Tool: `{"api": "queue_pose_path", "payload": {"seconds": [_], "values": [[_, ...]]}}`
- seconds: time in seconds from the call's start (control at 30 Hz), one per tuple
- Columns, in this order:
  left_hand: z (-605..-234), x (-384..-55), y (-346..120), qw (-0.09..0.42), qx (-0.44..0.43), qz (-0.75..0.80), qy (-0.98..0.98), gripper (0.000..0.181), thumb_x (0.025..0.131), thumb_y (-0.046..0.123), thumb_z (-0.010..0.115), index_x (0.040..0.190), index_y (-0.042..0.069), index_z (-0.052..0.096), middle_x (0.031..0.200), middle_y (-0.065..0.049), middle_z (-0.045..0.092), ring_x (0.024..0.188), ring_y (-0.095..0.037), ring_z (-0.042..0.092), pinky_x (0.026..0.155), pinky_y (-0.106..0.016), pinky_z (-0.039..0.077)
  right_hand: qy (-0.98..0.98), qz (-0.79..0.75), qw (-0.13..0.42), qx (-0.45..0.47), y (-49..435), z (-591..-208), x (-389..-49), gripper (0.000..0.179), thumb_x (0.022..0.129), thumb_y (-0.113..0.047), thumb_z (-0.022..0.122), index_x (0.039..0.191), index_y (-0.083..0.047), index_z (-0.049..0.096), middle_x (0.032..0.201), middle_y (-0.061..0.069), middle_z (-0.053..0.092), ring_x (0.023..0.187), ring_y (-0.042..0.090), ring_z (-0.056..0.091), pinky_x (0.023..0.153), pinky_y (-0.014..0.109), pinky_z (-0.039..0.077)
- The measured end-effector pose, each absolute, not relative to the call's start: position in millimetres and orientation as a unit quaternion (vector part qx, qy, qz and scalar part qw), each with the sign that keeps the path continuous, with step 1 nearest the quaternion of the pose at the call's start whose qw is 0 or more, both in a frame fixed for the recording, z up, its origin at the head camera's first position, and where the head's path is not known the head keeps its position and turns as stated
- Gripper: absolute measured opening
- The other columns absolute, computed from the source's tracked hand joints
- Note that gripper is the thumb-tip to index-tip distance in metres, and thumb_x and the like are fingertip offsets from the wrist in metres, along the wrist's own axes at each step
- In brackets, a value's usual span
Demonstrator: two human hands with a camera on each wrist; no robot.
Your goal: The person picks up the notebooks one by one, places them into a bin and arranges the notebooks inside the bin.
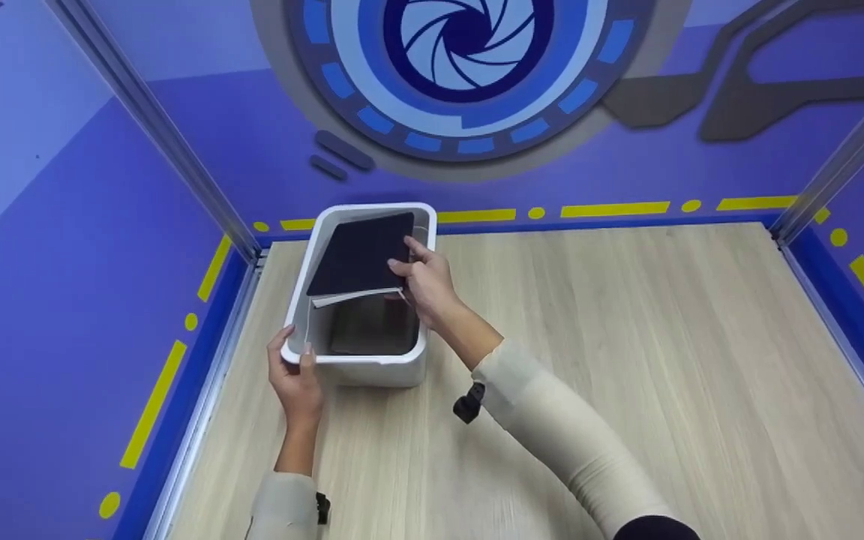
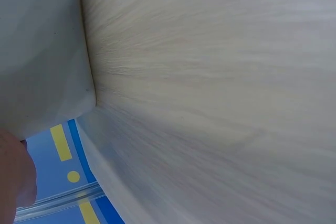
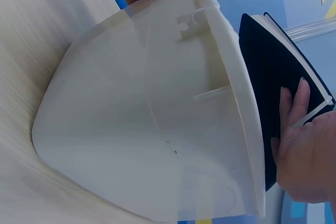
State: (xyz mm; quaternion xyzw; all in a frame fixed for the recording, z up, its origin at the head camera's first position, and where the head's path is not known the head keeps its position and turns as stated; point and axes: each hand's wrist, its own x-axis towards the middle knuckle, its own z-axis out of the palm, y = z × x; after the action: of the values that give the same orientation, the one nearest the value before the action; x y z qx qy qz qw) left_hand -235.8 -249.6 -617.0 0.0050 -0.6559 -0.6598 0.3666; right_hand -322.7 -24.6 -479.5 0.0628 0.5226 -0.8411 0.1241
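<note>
A black notebook (image 1: pixel 361 255) with white page edges slants across the mouth of a white plastic bin (image 1: pixel 357 360). My right hand (image 1: pixel 430 283) grips its right side, thumb on the upper cover and other fingers beneath. In the right wrist view the notebook (image 3: pixel 262 64) juts above the bin's rim, and fingers of the right hand (image 3: pixel 307 145) lie along its cover. With thumb and fingers, my left hand (image 1: pixel 298 382) holds the bin's near left corner. The left wrist view catches the bin's wall (image 2: pixel 42 51) and part of that hand (image 2: pixel 16 177).
Something dark and flat (image 1: pixel 376 326) lies in the bottom of the bin; its kind cannot be made out. The bin stands on a wooden tabletop (image 1: pixel 589 360), close to the blue back wall (image 1: pixel 477 191). A metal rail (image 1: pixel 207 405) runs along the left edge.
</note>
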Motion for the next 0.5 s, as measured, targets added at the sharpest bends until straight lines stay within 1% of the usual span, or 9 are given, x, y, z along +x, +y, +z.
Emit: {"api": "queue_pose_path", "payload": {"seconds": [0.07, 0.13, 0.23, 0.27, 0.3, 0.37, 0.43, 0.47, 0.5], "values": [[-617.0, -235.5, -250.1, 0.368, 0.003, -0.656, -0.659, 0.048, 0.092, -0.002, 0.06, 0.139, -0.011, 0.055, 0.133, -0.026, 0.058, 0.108, -0.024, 0.061, 0.089, -0.018, 0.051, 0.525, -0.84, 0.124, 0.063, -25.2, -480.1, -322.7, 0.073, 0.101, -0.001, 0.062, 0.168, -0.011, 0.034, 0.17, 0.018, 0.041, 0.127, 0.033, 0.07, 0.089, 0.045, 0.064], [-617.2, -235.5, -250.2, 0.366, 0.001, -0.655, -0.661, 0.048, 0.092, -0.002, 0.06, 0.139, -0.01, 0.055, 0.132, -0.025, 0.059, 0.105, -0.02, 0.061, 0.087, -0.018, 0.051, 0.524, -0.84, 0.122, 0.066, -25.8, -481.1, -323.0, 0.073, 0.101, -0.001, 0.061, 0.168, -0.011, 0.034, 0.17, 0.018, 0.04, 0.121, 0.03, 0.073, 0.086, 0.043, 0.065], [-618.1, -236.1, -250.4, 0.365, 0.001, -0.656, -0.661, 0.048, 0.092, 0.0, 0.06, 0.139, -0.01, 0.055, 0.131, -0.021, 0.06, 0.103, -0.013, 0.061, 0.085, -0.018, 0.052, 0.54, -0.83, 0.126, 0.064, -26.7, -483.5, -323.7, 0.073, 0.102, -0.002, 0.06, 0.168, -0.012, 0.033, 0.17, 0.016, 0.041, 0.107, 0.022, 0.074, 0.078, 0.033, 0.063], [-618.3, -236.4, -250.4, 0.365, 0.0, -0.658, -0.659, 0.048, 0.092, 0.0, 0.06, 0.139, -0.01, 0.055, 0.13, -0.019, 0.061, 0.102, -0.012, 0.061, 0.084, -0.018, 0.052, 0.555, -0.819, 0.134, 0.059, -27.0, -483.9, -323.4, 0.072, 0.102, -0.002, 0.059, 0.169, -0.012, 0.032, 0.17, 0.016, 0.041, 0.107, 0.02, 0.072, 0.08, 0.03, 0.061], [-618.5, -236.7, -250.5, 0.363, 0.0, -0.659, -0.658, 0.048, 0.092, -0.001, 0.06, 0.139, -0.01, 0.055, 0.13, -0.018, 0.061, 0.101, -0.012, 0.062, 0.084, -0.018, 0.052, 0.575, -0.804, 0.144, 0.051, -26.9, -483.4, -322.5, 0.072, 0.103, -0.003, 0.057, 0.169, -0.011, 0.03, 0.171, 0.016, 0.039, 0.11, 0.02, 0.069, 0.085, 0.03, 0.06], [-618.5, -237.4, -250.5, 0.361, 0.002, -0.663, -0.656, 0.049, 0.092, -0.001, 0.059, 0.14, -0.01, 0.055, 0.129, -0.016, 0.061, 0.102, -0.013, 0.063, 0.086, -0.019, 0.053, 0.621, -0.767, 0.161, 0.028, -26.3, -481.1, -320.2, 0.071, 0.104, -0.004, 0.054, 0.169, -0.008, 0.028, 0.174, 0.016, 0.035, 0.13, 0.022, 0.061, 0.103, 0.031, 0.054], [-618.1, -237.5, -250.5, 0.36, 0.006, -0.665, -0.654, 0.049, 0.091, -0.002, 0.059, 0.14, -0.01, 0.055, 0.129, -0.016, 0.061, 0.104, -0.016, 0.063, 0.087, -0.018, 0.052, 0.666, -0.727, 0.168, 0.003, -25.2, -476.4, -316.9, 0.069, 0.103, -0.005, 0.052, 0.168, -0.004, 0.028, 0.175, 0.017, 0.031, 0.149, 0.026, 0.048, 0.121, 0.036, 0.043], [-617.9, -237.6, -250.7, 0.36, 0.008, -0.665, -0.655, 0.049, 0.091, -0.002, 0.058, 0.14, -0.01, 0.055, 0.13, -0.017, 0.06, 0.105, -0.017, 0.063, 0.088, -0.018, 0.052, 0.679, -0.715, 0.166, -0.007, -24.3, -473.4, -315.4, 0.068, 0.104, -0.005, 0.052, 0.167, -0.002, 0.029, 0.176, 0.018, 0.029, 0.158, 0.028, 0.037, 0.129, 0.041, 0.034], [-617.7, -237.6, -250.8, 0.36, 0.012, -0.664, -0.655, 0.05, 0.091, -0.002, 0.058, 0.14, -0.009, 0.055, 0.13, -0.018, 0.06, 0.107, -0.018, 0.063, 0.089, -0.018, 0.052, 0.686, -0.71, 0.162, -0.014, -23.2, -470.3, -314.3, 0.066, 0.104, -0.006, 0.052, 0.166, -0.001, 0.031, 0.176, 0.018, 0.029, 0.162, 0.031, 0.032, 0.132, 0.045, 0.028]]}}
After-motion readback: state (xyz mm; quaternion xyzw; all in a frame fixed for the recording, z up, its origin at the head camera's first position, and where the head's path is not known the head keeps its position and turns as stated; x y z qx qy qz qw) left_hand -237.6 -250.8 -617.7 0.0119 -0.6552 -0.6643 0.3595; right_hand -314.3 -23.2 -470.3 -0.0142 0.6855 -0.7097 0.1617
